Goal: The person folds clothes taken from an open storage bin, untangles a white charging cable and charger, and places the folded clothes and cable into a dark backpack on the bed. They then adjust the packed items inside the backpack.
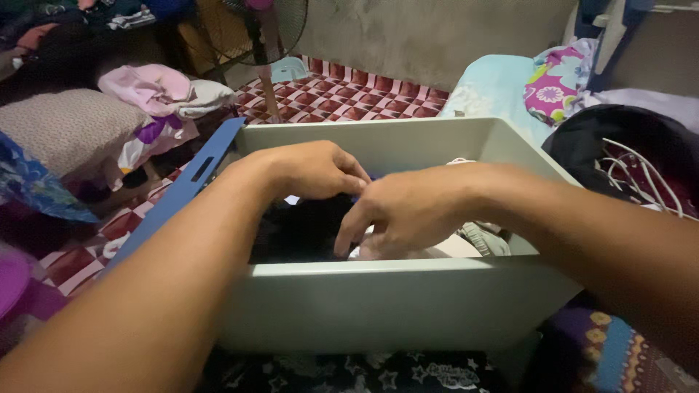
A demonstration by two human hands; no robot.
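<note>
Head view looked down on a large pale grey-green rectangular plastic storage box (378, 306), open at the top, which filled the middle of the picture. Inside the box, toward its left half, lay a heap of black cloth (298, 229); toward its right half lay paler whitish and grey fabric (473, 240), partly hidden by the near wall of the box.

Leaning against the left outer side of the box stood a flat blue plastic lid (182, 189) with a slot-shaped handle hole. Beyond the far wall of the box stretched a red-and-white checked floor mat (342, 94), and on it the post of a standing fan (266, 44). Right of the box lay a dark bag with white cords (641, 175) across it.

Both forearms reached over the near wall of the box. The left hand (313, 171) hovered over the black cloth, knuckles up, fingers curled downward; whether it pinched the cloth could not be told. The right hand (400, 211) sat just beside it, lower in the box, its fingers bent down onto the pale fabric at the edge of the black cloth; a firm hold there could not be made out either.
</note>
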